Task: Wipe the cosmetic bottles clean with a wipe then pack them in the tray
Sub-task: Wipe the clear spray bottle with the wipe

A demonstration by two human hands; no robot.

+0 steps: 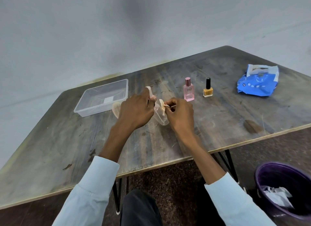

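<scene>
Clear bottle (160, 115) with peach pump top, held just above table (218, 124), between both hands. Left hand (134, 110) curls round its neck. Right hand (179, 114) pinches small wipe piece (166, 106) against it. Bottle looks slippery; loose hold could drop it. Pink perfume bottle (188, 89) and yellow nail polish (208, 88) stand near, could get knocked. Clear tray (101, 98) waits left.

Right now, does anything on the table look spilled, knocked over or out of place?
Nothing spilled. The pink perfume bottle and yellow nail polish bottle stand upright. Only the crumpled blue wipes packet lies open, and the worn wooden table shows dark stains.
</scene>
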